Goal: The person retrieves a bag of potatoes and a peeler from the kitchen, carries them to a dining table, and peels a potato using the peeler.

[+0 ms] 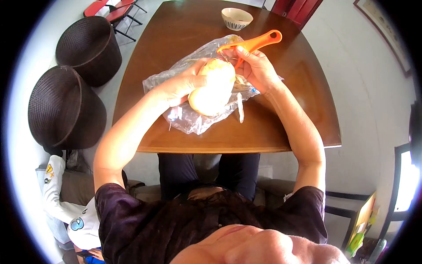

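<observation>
My left hand (pixel 182 83) is wrapped around the left side of a large pale-yellow fruit or root vegetable (pixel 213 92), held over a clear plastic bag. Strong light washes out its surface, so its exact kind is unclear. My right hand (pixel 255 66) is closed on an orange peeler (pixel 259 42), whose handle points up and to the right. The peeler's head is beside the top right of the pale piece; I cannot tell whether the blade touches it. Underneath, the crumpled plastic bag (pixel 189 123) lies spread on the table, with a pale peel strip (pixel 240 108) at its right edge.
A patterned bowl (pixel 236 20) stands at the far end of the brown wooden table (pixel 176 24). Two dark woven chairs (pixel 66 110) are on the left, with red folding chairs (pixel 118 12) behind. Another person's white sleeve (pixel 55 189) shows at lower left.
</observation>
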`<state>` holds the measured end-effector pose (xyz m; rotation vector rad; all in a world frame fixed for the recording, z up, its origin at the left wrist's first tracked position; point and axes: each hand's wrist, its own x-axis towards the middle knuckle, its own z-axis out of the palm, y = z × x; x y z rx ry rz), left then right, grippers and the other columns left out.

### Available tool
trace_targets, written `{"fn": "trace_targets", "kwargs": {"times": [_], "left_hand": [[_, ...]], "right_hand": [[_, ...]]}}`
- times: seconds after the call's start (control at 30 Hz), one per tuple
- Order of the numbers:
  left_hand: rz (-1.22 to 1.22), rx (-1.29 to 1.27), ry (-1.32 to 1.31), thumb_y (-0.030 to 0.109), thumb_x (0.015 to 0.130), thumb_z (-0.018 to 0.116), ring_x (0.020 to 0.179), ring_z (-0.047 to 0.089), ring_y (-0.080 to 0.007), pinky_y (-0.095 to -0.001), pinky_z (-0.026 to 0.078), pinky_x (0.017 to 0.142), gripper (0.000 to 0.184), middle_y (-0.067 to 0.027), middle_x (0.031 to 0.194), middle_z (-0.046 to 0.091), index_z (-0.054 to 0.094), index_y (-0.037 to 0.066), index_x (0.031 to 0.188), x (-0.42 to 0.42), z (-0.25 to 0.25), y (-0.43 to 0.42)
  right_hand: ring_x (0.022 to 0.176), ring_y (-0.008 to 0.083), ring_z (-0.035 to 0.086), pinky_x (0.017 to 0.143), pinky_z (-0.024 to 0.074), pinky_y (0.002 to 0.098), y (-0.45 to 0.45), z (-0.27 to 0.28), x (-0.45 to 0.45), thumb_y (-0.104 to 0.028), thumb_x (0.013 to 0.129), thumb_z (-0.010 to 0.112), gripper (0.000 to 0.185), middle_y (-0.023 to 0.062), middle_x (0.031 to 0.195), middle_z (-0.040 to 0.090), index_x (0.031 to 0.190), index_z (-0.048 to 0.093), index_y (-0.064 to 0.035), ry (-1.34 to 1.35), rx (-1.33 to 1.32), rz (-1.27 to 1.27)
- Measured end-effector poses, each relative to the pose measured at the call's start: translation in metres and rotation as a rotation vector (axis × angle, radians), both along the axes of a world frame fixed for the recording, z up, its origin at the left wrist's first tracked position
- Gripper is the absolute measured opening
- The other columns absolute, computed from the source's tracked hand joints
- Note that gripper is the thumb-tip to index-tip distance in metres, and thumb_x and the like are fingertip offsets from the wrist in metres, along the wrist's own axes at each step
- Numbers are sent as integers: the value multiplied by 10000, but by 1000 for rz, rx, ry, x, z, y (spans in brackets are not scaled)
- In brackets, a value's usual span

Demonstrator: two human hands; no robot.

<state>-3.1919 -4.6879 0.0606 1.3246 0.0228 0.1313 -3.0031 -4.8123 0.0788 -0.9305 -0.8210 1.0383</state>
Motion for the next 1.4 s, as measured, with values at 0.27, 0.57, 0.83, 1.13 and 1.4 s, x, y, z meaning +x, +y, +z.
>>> {"fn": "trace_targets", "kwargs": {"times": [0.27,0.57,0.83,1.13,1.4], "left_hand": [[87,-94,-38,340,812,727,1098,559,-178,-322,501,898,755,-105,1242,509,308,8,1345,0,13,10],[242,336,-77,149,778,694,1288,387,-226,-344,357,1057,831,-133,1365,380,191,66,1434,-7,1,-2],[218,322,-217,103,771,691,1266,398,-221,-341,387,1030,824,-128,1349,373,196,66,1429,-2,-4,-11],[262,411,-243,53,729,710,1213,428,-208,-344,400,1007,833,-115,1295,403,216,71,1399,-6,-3,-22],[239,257,-277,89,729,735,1200,439,-211,-347,404,999,845,-126,1275,419,203,53,1385,2,-9,-15]], "right_hand": [[1074,241,601,928,500,371,-3,-8,-4,-175,953,554,330,151,1185,611,1193,539,50,-162,-7,-219],[985,125,589,904,470,301,-6,-5,-24,-235,905,645,278,41,1044,654,1111,632,-47,-232,84,-121],[985,123,583,878,483,303,-9,8,-29,-214,910,638,255,38,1043,644,1104,629,-50,-354,173,26],[1066,176,590,884,485,322,-10,8,-12,-167,935,583,254,94,1079,648,1131,579,-5,-11,27,-51],[1120,204,571,936,468,366,-4,-1,-15,-178,945,559,312,119,1174,603,1201,507,-8,108,57,-50]]}}
